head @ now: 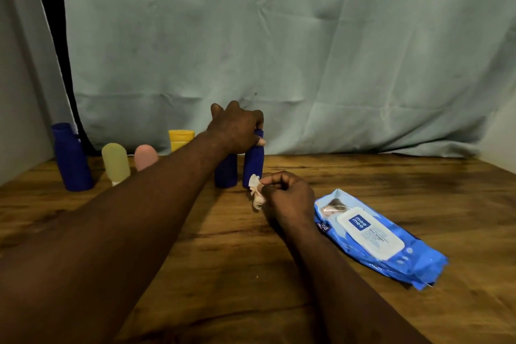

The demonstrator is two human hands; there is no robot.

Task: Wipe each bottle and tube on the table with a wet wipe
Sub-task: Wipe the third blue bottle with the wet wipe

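My left hand [237, 127] grips the top of a dark blue tube [253, 163] that stands upright near the middle of the wooden table [363, 190]. A second dark blue tube [225, 173] stands just to its left, partly hidden by my forearm. My right hand [289, 193] pinches a crumpled white wet wipe [256, 191], which touches the base of the gripped tube. Further left stand a large dark blue bottle [72, 158], a pale yellow-green tube [115, 162], a pink tube [145, 156] and a yellow bottle [181, 139].
A blue pack of wet wipes [377, 237] lies flat on the table to the right of my right hand, its lid closed. A light blue-green cloth [279, 50] hangs behind the table. The table's far edge meets the cloth.
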